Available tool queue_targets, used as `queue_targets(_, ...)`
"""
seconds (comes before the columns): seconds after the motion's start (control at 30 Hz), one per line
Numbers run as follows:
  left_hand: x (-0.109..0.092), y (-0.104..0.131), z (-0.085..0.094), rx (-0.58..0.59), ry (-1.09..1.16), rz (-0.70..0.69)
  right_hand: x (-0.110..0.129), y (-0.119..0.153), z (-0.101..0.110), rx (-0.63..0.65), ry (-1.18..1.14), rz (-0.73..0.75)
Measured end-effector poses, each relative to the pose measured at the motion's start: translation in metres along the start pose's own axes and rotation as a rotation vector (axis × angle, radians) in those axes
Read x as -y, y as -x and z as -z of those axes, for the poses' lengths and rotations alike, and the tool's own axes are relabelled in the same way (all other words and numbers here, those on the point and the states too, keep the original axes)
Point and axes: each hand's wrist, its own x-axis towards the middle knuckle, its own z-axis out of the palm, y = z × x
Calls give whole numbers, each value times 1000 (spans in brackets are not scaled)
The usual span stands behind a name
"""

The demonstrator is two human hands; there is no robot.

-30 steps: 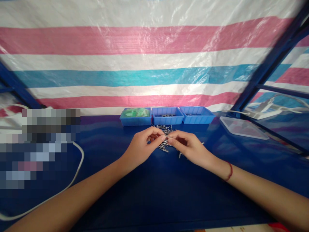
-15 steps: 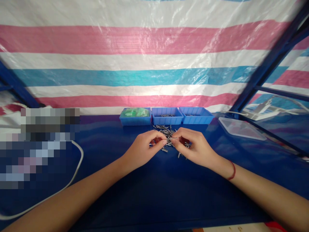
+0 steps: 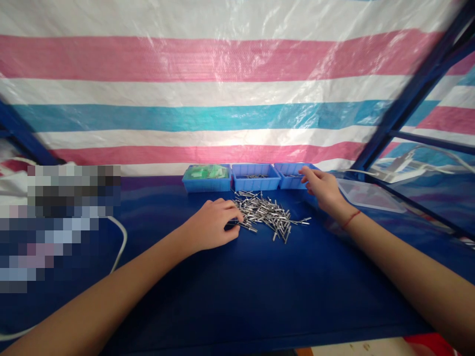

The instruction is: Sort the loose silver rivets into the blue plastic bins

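Note:
A loose pile of silver pop rivets (image 3: 263, 213) lies on the blue table in front of me. My left hand (image 3: 215, 225) rests at the pile's left edge, thumb and index finger apart, with no rivet visible between them. Over the front right of the right-hand blue bin (image 3: 291, 182) is my right hand (image 3: 321, 190). Its fingers are loosely bent and look parted, and nothing shows in them. A few rivets lie inside that bin, partly hidden by the hand. The middle blue bin (image 3: 256, 184) holds a small heap of similar rivets.
A left blue bin (image 3: 207, 185) contains green packets. Behind the right hand lies a clear plastic lid (image 3: 374, 197). A white cable (image 3: 120, 242) curves over the table at left, beside a blurred-out area. Blue metal posts (image 3: 403, 109) frame the striped sheet (image 3: 222, 94).
My hands have parted from their pinch above the pile. The right one moved up and right to the right-hand bin; the left drew slightly left and its fingers opened.

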Motion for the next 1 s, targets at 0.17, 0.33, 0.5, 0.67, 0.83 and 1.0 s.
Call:
queue_targets(0.17,2,0,-2,37,-42,-17,6,13,-6,69,-26,32)
queue_targets(0.33,4,-3,-6,10,-61,-58,21,40,-15,282,95,229)
queue_targets(0.5,0,-2,-10,-17,-57,-67,30,65,-22,434,156,374)
queue_targets(0.67,-3,-2,-11,-9,-40,-45,33,78,-25,532,161,417)
queue_targets(0.83,-4,-3,-11,14,-8,-10,33,81,-25,573,170,427)
queue_targets(1.0,-5,-4,-14,-68,57,28,33,85,-26,617,151,424)
